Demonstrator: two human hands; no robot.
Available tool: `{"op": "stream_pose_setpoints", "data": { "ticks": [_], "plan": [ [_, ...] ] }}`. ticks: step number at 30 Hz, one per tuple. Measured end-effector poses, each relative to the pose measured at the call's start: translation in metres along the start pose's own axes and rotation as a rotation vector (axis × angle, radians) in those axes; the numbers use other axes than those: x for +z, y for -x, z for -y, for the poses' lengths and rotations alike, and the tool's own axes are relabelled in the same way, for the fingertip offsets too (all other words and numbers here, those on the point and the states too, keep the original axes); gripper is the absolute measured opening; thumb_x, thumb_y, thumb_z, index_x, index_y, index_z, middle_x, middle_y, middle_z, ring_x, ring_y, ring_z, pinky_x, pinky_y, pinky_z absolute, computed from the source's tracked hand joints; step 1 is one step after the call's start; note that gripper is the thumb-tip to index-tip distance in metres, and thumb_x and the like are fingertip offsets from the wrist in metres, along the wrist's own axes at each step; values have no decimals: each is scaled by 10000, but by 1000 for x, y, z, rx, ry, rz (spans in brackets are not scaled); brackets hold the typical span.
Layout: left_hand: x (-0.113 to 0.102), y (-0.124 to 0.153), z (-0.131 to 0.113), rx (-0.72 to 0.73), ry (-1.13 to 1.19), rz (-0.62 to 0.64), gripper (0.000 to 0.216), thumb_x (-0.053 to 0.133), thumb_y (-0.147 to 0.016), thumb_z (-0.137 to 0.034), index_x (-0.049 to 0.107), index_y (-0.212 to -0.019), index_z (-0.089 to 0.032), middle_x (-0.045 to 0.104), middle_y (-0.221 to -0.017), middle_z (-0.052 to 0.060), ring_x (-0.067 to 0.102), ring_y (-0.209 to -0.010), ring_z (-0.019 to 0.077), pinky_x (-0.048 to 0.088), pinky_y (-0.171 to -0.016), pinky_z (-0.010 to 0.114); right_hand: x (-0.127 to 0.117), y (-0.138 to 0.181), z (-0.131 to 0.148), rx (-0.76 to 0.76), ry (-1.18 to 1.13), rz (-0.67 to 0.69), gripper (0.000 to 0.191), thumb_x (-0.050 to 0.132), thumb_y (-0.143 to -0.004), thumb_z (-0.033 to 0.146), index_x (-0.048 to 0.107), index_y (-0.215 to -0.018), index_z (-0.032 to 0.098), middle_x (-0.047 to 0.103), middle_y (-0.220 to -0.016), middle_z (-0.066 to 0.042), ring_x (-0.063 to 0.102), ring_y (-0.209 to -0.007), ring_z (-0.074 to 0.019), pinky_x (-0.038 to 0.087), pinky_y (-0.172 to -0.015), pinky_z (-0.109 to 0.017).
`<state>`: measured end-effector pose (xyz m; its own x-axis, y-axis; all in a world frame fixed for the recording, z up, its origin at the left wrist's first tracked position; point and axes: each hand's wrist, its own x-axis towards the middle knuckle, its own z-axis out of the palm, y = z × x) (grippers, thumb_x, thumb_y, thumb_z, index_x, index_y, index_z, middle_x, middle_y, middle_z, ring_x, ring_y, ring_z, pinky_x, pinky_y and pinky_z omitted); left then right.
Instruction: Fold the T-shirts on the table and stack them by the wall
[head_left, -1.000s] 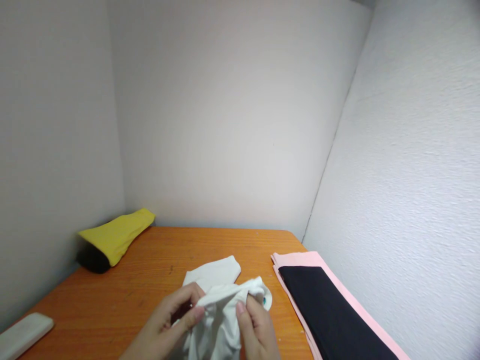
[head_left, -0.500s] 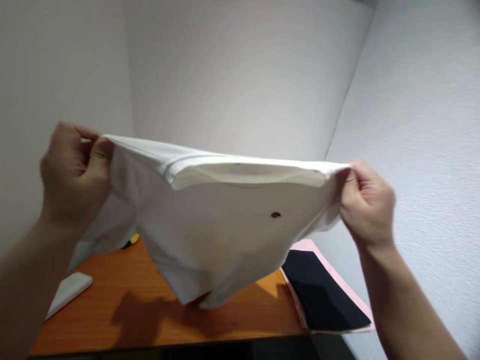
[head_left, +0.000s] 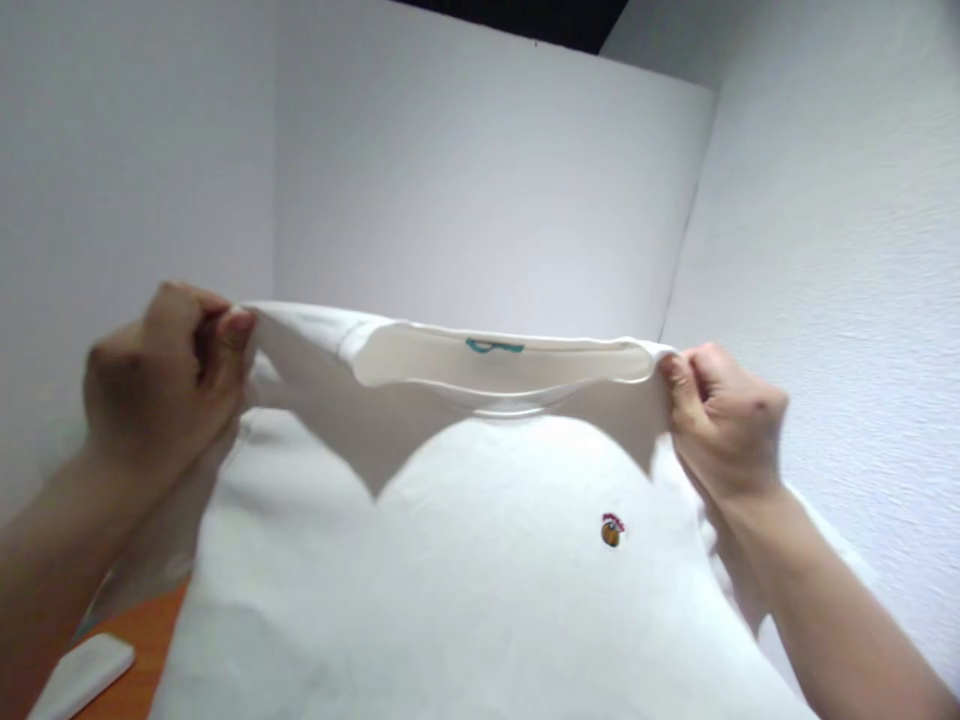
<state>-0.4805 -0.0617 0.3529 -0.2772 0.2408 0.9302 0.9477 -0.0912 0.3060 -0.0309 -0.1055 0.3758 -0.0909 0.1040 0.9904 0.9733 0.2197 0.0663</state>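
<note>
You hold a white T-shirt [head_left: 480, 560] up in the air in front of you, stretched wide between both hands at shoulder level of the garment. Your left hand [head_left: 161, 385] is clenched on the shirt's left shoulder, the cloth pinched between thumb and curled fingers. Your right hand [head_left: 724, 415] grips the other shoulder the same way, fist closed on the fabric. The collar [head_left: 495, 365] gapes open between your hands, and a small teal label [head_left: 493, 346] shows inside its back edge. The body of the shirt billows out toward you below the collar and fills most of the lower view. A small round emblem [head_left: 611, 530] sits on the chest, nearer your right hand. Down at the lower left, a strip of orange table [head_left: 142, 655] shows past the shirt's edge, with a pale flat object [head_left: 79, 680] lying on it. White walls [head_left: 480, 180] stand behind.
</note>
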Motion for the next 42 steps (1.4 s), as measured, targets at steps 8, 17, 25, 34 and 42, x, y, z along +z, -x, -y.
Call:
{"op": "stream_pose_setpoints", "data": {
  "ticks": [8,17,25,34,42],
  "plan": [
    [167,44,20,266,-296,592,436,208,-999,-432,515,-1093,-137,627,-928,75,597,-802,212,412,-713,283,209,72,-16,79,130,713,386,287,-1034,413,575,-988,161,644,-912,-113,589,-814,-191,343,-673,-278],
    [276,222,38,336,-161,1126,546,338,-939,-421,485,-1376,-128,454,-1469,147,387,-1370,287,298,-1117,442,305,257,46,187,48,1227,506,503,-923,449,528,-1335,157,469,-1412,-180,362,-1344,-338,293,-1068,-450],
    [312,274,66,143,-111,1356,727,240,-897,-628,247,-1499,-220,111,-1594,76,76,-1478,279,112,-1164,568,329,325,22,296,-34,1456,744,151,-910,714,165,-1528,299,28,-1603,-17,-68,-1456,-321,12,-1135,-562],
    [321,281,64,105,-161,1229,697,289,-892,-610,307,-1482,-238,185,-1588,102,132,-1475,276,112,-1160,559,348,327,13,264,-37,1388,737,165,-905,724,207,-1518,317,69,-1600,-4,-23,-1462,-302,6,-1144,-532],
    [323,283,68,115,-162,1212,690,282,-900,-609,311,-1481,-238,192,-1587,115,132,-1475,280,125,-1150,569,349,327,11,252,-62,1353,741,170,-905,725,221,-1516,309,92,-1597,-14,-15,-1464,-288,7,-1148,-517]
  ]
}}
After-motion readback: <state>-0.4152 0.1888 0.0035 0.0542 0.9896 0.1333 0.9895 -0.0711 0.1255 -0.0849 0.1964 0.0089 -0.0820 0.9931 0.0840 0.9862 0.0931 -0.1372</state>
